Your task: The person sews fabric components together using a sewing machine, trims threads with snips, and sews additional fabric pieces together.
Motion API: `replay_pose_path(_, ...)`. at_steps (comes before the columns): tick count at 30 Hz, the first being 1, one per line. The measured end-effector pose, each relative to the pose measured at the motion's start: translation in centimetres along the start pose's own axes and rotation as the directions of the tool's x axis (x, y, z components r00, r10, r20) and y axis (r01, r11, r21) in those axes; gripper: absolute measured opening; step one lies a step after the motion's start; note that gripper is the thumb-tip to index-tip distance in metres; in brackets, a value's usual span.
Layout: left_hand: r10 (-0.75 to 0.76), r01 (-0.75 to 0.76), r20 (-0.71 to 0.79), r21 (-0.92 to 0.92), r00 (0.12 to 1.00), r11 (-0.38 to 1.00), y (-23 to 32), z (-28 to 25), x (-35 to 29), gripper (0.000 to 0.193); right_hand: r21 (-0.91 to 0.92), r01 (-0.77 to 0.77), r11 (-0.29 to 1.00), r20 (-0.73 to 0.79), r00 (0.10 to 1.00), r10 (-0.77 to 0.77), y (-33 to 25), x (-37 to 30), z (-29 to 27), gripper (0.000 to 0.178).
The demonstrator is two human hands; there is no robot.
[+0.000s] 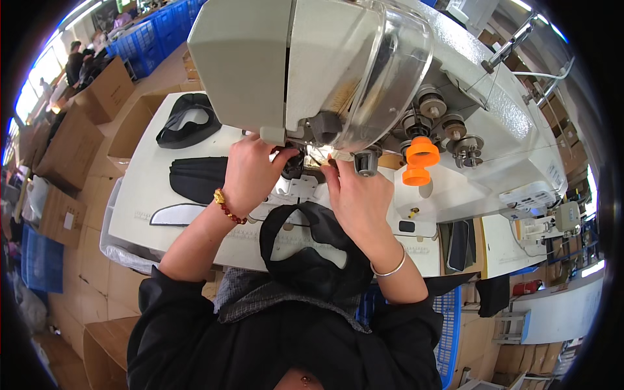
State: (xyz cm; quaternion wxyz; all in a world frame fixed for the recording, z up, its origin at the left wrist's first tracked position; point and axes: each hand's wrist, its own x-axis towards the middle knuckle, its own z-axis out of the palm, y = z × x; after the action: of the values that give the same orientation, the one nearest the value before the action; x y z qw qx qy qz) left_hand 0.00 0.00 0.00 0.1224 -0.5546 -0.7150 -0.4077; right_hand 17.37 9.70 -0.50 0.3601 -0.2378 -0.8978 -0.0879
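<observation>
Under the head of a sewing machine (240, 71), both my hands are close to the needle. My left hand (250, 172), with a red beaded bracelet at its wrist, pinches a dark bit of fabric (294, 166) left of the needle. From the right, my right hand (365, 195) reaches in with thumb and fingers pressed together; what they hold is too small to make out. A ring-shaped black fabric piece (270, 240) with an open middle lies below my hands, draped over the table's front edge toward my lap.
Left on the white table (133, 214) are another black ring-shaped piece (188, 138), stacked black curved pieces (197, 180) and a white dark-edged curved piece (179, 214). Orange caps (422, 153) stick out from the machine. A blue basket (448, 325) stands below right; cardboard boxes (68, 156) stand left.
</observation>
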Motion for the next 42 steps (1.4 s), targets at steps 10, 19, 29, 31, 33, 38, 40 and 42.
replay_pose_path(10,0.171,-0.174,-0.048,-0.061,0.984,0.983,-0.1,0.0,-1.6,0.015,0.007,-0.007,1.0,-0.092,0.996,0.007,-0.2,0.4,0.0,0.015)
replay_pose_path(19,0.287,-0.304,0.112,0.187,0.951,0.934,1.0,-0.5,-0.9,0.016,0.011,-0.047,0.999,-0.075,0.996,0.048,-0.4,0.2,0.0,0.016)
replay_pose_path(29,0.083,-0.081,0.112,-0.026,0.99,0.996,0.2,-0.4,0.7,0.008,0.034,-0.138,0.99,0.089,0.987,0.134,-0.5,-0.4,-1.0,0.016)
replay_pose_path(31,-0.082,0.126,0.131,-0.385,0.988,0.914,0.0,-0.3,1.8,0.012,0.095,-0.163,0.982,0.089,0.984,0.155,-0.8,-1.4,-3.0,0.019)
replay_pose_path(33,0.017,-0.002,0.043,-0.32,0.999,0.947,-1.3,0.3,2.5,0.012,0.17,-0.185,0.968,0.098,0.98,0.171,-1.4,-2.4,-4.0,0.021)
replay_pose_path(38,0.146,-0.161,-0.122,-0.128,0.982,0.979,-1.5,1.0,2.0,0.012,0.301,-0.158,0.941,0.114,0.985,0.129,-3.3,-3.1,-4.5,0.022)
replay_pose_path(40,0.117,-0.117,0.001,0.011,0.993,0.993,-0.7,0.1,1.1,0.011,0.41,-0.119,0.904,0.075,0.993,0.096,-3.2,-3.3,-3.5,0.023)
replay_pose_path(42,0.115,-0.116,0.018,0.058,0.993,0.992,0.6,-1.7,0.2,0.009,0.432,-0.106,0.895,0.113,0.992,0.063,-2.6,-3.2,-2.1,0.024)
